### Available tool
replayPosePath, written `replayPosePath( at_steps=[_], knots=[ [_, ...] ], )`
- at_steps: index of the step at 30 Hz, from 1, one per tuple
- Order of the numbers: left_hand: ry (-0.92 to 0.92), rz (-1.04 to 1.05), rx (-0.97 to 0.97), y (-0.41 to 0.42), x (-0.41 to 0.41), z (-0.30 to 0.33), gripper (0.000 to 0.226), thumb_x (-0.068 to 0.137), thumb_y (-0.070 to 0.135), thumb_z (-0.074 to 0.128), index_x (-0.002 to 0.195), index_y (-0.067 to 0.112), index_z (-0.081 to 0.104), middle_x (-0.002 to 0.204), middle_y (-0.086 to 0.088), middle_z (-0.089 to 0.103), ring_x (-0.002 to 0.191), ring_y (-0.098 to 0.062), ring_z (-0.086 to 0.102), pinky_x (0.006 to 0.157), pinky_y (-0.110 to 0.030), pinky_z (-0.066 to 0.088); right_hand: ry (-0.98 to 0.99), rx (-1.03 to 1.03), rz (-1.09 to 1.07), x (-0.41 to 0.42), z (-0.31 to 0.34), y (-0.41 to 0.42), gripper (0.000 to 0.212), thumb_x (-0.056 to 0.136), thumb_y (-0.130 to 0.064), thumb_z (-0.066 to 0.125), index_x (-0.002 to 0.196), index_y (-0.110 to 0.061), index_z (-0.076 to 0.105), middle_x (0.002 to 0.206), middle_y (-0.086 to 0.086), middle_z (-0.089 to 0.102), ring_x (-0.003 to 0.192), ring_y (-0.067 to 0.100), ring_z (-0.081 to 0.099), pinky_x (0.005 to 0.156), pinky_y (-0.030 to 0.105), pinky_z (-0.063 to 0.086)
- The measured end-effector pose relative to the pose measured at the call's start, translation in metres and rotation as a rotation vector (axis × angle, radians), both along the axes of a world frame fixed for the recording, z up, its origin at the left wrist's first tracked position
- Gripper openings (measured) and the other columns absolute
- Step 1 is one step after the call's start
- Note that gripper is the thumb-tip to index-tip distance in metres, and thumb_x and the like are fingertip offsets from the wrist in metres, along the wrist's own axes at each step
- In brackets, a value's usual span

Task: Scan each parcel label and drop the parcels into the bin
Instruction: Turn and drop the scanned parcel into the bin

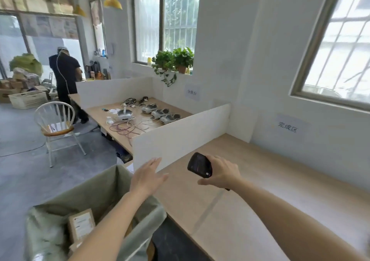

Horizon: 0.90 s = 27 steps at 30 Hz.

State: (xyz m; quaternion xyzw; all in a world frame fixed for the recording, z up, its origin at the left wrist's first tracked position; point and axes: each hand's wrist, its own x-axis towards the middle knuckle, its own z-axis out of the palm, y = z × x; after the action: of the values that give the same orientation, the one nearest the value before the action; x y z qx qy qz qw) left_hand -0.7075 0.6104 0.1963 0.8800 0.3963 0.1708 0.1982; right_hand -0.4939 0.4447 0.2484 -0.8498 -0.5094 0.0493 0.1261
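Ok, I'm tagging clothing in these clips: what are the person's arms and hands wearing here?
Nothing that shows. Both forearms are bare right to the frame edge, with no sleeves in view. The left hand and right hand have no gloves, and no rings, watch or wristbands can be seen.

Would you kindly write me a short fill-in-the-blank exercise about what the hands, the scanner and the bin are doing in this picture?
1. The black scanner is gripped by the ____ hand.
2. The left hand has straight fingers and holds ____.
3. A labelled brown parcel lies inside the lined ____.
4. On the sill beside the far window stand two potted ____.

Missing words: right; nothing; bin; plants
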Motion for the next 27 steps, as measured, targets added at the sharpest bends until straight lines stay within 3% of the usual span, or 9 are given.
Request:
replayPosePath(
  at_steps=[6,11,14,20,27],
  knots=[
    [0.026,-0.197,0.057,-0.090,0.081,0.035,0.068,0.095,0.052,0.055,0.154,0.027,0.033,0.161,0.006,0.030,0.147,-0.014,0.030,0.116,-0.031,0.029,-0.066,0.063,-0.227,0.043,0.033,-0.134,0.081,0.073,-0.063,0.076,0.142,-0.038,0.042,0.126,-0.008,0.057,0.119,0.021,0.056,0.087,0.035,0.043],
    [0.032,-0.367,0.063,-0.178,0.159,0.057,0.072,0.089,0.060,0.056,0.152,0.034,0.034,0.160,0.010,0.030,0.144,-0.017,0.035,0.115,-0.038,0.034,-0.122,0.070,-0.432,0.087,0.050,-0.258,0.087,0.075,-0.061,0.077,0.149,-0.034,0.040,0.135,-0.005,0.054,0.128,0.022,0.051,0.104,0.039,0.037],
    [0.012,-0.480,0.062,-0.233,0.213,0.061,0.080,0.083,0.064,0.057,0.152,0.031,0.035,0.161,0.003,0.032,0.146,-0.017,0.032,0.119,-0.040,0.028,-0.180,0.060,-0.553,0.116,0.054,-0.334,0.091,0.074,-0.062,0.077,0.151,-0.034,0.037,0.139,-0.005,0.053,0.132,0.021,0.049,0.106,0.039,0.037],
    [0.026,-0.638,0.125,-0.379,0.300,0.070,0.071,0.092,0.048,0.062,0.153,0.025,0.035,0.161,-0.001,0.031,0.147,-0.016,0.030,0.116,-0.027,0.023,-0.237,-0.010,-0.734,0.166,0.054,-0.495,0.089,0.075,-0.059,0.076,0.149,-0.030,0.036,0.139,-0.003,0.053,0.130,0.024,0.051,0.104,0.041,0.038],
    [0.033,-0.806,0.098,-0.554,0.382,0.049,0.074,0.089,0.061,0.057,0.154,0.035,0.031,0.161,0.011,0.028,0.146,-0.015,0.031,0.114,-0.036,0.034,-0.192,-0.107,-0.950,0.202,0.036,-0.689,0.089,0.081,-0.059,0.071,0.154,-0.027,0.031,0.145,-0.001,0.049,0.135,0.024,0.046,0.106,0.041,0.039]
  ],
)
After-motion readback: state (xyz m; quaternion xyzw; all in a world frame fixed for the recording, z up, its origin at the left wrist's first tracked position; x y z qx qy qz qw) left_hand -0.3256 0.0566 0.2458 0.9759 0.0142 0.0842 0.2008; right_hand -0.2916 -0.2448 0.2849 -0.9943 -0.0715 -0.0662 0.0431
